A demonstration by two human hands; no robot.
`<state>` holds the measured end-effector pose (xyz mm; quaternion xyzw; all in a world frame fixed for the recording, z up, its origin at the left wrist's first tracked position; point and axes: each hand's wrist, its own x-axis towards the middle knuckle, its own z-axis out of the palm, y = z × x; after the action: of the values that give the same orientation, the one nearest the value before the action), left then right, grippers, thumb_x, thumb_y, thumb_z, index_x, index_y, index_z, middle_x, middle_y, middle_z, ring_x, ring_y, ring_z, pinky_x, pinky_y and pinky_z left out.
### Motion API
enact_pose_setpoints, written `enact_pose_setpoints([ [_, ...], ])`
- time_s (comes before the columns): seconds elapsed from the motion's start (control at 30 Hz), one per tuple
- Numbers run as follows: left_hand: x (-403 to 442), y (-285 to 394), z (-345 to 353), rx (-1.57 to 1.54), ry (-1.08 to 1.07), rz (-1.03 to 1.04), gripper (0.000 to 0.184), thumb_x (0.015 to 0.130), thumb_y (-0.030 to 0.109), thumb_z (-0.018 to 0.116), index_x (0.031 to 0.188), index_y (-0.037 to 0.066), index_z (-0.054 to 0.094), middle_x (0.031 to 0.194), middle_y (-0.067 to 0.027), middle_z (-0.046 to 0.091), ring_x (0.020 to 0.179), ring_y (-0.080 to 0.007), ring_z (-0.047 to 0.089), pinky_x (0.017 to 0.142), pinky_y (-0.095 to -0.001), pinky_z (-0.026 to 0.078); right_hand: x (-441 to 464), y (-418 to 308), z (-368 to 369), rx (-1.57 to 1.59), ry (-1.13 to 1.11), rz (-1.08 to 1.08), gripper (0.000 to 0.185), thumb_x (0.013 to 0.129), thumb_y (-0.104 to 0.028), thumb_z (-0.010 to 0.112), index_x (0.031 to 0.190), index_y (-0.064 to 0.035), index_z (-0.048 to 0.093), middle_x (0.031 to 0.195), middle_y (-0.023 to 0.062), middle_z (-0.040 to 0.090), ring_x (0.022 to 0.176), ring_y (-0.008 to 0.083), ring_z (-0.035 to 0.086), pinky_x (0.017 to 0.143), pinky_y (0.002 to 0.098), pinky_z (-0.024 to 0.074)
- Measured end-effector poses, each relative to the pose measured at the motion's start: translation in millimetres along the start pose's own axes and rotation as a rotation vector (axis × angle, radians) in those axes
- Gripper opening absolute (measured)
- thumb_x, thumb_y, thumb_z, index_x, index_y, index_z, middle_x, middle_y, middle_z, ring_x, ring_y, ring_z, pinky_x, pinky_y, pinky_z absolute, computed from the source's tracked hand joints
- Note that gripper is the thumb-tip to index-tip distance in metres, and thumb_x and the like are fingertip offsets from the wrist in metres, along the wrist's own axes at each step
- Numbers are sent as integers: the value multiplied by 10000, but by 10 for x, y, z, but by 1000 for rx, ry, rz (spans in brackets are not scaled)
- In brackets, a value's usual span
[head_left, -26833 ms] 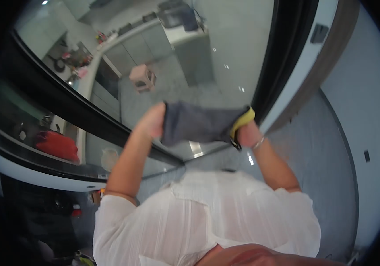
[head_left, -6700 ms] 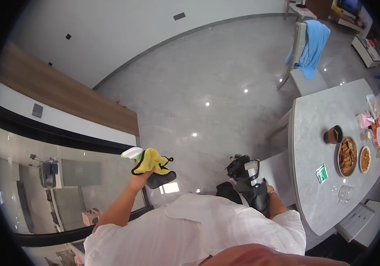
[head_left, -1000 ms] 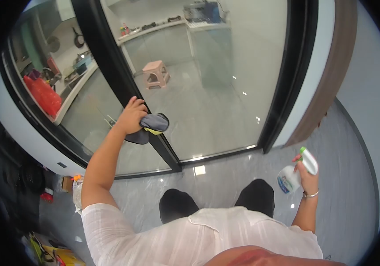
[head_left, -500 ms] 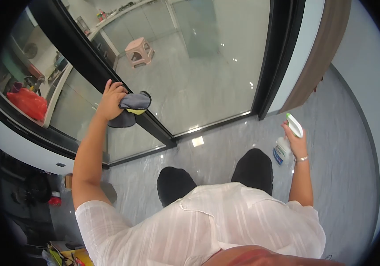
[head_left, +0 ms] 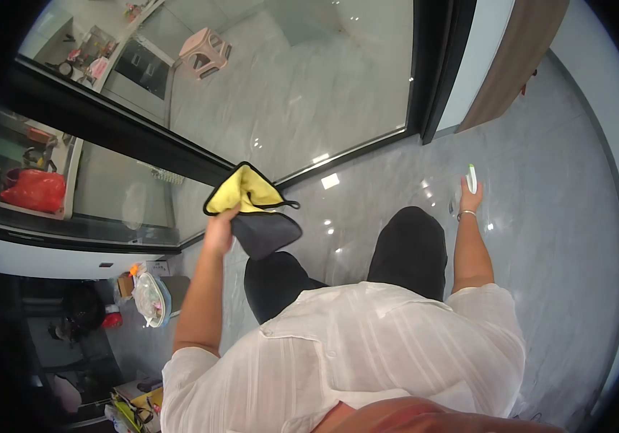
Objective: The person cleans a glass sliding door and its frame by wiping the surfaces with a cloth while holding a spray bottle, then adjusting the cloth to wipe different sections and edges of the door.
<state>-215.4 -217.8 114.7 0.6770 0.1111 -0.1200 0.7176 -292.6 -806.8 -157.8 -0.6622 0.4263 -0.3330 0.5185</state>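
My left hand (head_left: pixel 220 231) is closed on a cleaning cloth (head_left: pixel 266 232), yellow on one face and grey on the other, with black edging and a small loop. The cloth hangs partly unfolded, close to the black-framed glass door (head_left: pixel 180 148). Out to the right, my right hand (head_left: pixel 470 200) grips a spray bottle (head_left: pixel 472 177) by its neck. Its white and green trigger head shows above the fingers, while most of the bottle's body is hidden behind the hand.
Behind the glass stands a pink plastic stool (head_left: pixel 205 52) on the grey tiled floor (head_left: pixel 547 238). A red plastic bag (head_left: pixel 34 190) rests on a counter at left. A bin with a white liner (head_left: pixel 152 299) is by my left elbow. A wooden panel edge (head_left: pixel 515 65) rises at right.
My left hand has come off the door frame and moved down and right, the cloth now opened to its yellow side. My right hand has shifted slightly up and left with the spray bottle.
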Motion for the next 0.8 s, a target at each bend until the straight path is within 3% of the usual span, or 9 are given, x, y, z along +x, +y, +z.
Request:
enact_pose_setpoints([
  [0.2,-120,-469,496,-245,-82,-260,415,965,265,567,1313,43,526,1278,-103,603,1171,-266,577,1016,-407,436,42,708,-144,-44,25,167,519,779,-300,808,1137,27,624,1035,126,657,905,217,612,832,358,487],
  [0.37,-97,-256,863,-371,-152,-187,500,993,407,511,1344,50,500,1296,-97,591,1188,-249,569,1022,-398,431,-96,820,-381,-146,-81,165,555,781,-328,800,1164,35,627,1063,130,654,920,220,610,847,355,479],
  [0.5,-98,-54,1158,-343,-226,-91,534,1003,449,472,1362,54,478,1305,-86,580,1191,-232,562,1016,-389,432,-137,928,-575,-204,-210,216,650,789,-313,790,1272,44,541,1161,178,609,1021,248,598,911,357,460],
  [0.53,-111,21,1212,-403,-260,-123,471,978,353,558,1335,50,511,1290,-81,592,1183,-225,568,1012,-374,432,-154,1027,-619,-258,-195,261,694,789,-302,790,1310,54,500,1224,203,578,1080,262,582,949,358,447],
  [0.63,-165,247,1301,-56,-439,-11,445,947,193,587,1348,26,493,1321,-81,567,1215,-243,542,1041,-378,402,-372,977,-830,-423,-22,329,728,797,-283,782,1353,51,451,1304,233,530,1165,280,551,1009,356,420],
  [0.67,-204,380,1381,180,-454,-3,471,871,17,574,1338,38,515,1265,-103,617,1185,-253,573,998,-355,433,-471,893,-873,-481,58,344,722,800,-279,779,1355,44,447,1312,236,521,1179,282,542,1021,354,414],
  [0.77,-372,804,1732,1165,-626,249,605,810,-40,535,1396,90,460,1204,-136,649,1112,-277,619,924,-359,482,-567,804,-931,-181,-60,128,612,845,-245,737,1329,28,482,1287,208,543,1160,261,556,1013,342,421],
  [0.8,-414,909,1865,1377,-680,422,725,749,-61,523,1435,143,408,1161,-161,659,1045,-302,647,855,-377,509,-669,514,-866,28,-201,169,547,869,-220,710,1310,26,498,1265,187,562,1146,243,564,1002,338,426],
])
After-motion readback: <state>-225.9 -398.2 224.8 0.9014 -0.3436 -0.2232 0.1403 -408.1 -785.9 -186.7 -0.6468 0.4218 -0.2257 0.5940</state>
